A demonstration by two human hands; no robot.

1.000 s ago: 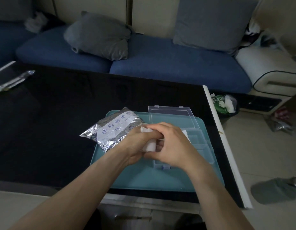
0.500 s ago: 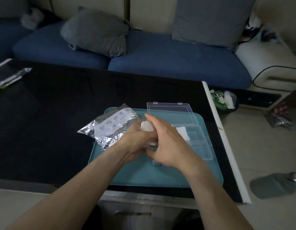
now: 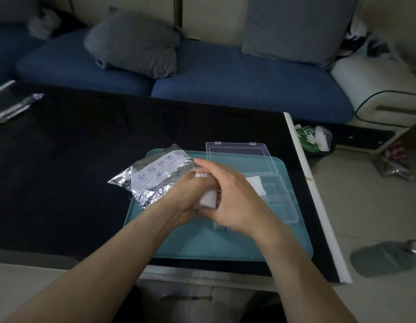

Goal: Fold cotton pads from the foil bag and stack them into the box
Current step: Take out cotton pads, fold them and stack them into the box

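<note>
A white cotton pad (image 3: 209, 198) is held between both hands above the teal tray (image 3: 202, 245). My left hand (image 3: 183, 199) grips its left side and my right hand (image 3: 235, 201) curls over its right side, hiding most of it. The crinkled silver foil bag (image 3: 153, 177) lies on the tray's left corner, just left of my left hand. The clear plastic box (image 3: 279, 201) sits on the tray behind my right hand, with its lid (image 3: 237, 155) open toward the sofa. White folded pads (image 3: 256, 186) lie in the box's near-left compartment.
The tray rests on a black glossy table (image 3: 86, 171) with a white right edge (image 3: 318, 206). A clear wrapper (image 3: 13, 108) lies at the table's far left. A blue sofa with grey cushions (image 3: 137, 43) stands behind. A bin (image 3: 316, 138) and a slipper (image 3: 384, 257) are on the floor at right.
My hands stay together on the pad; my right hand has rolled further over it, leaving only the pad's lower end showing. The view has shifted slightly.
</note>
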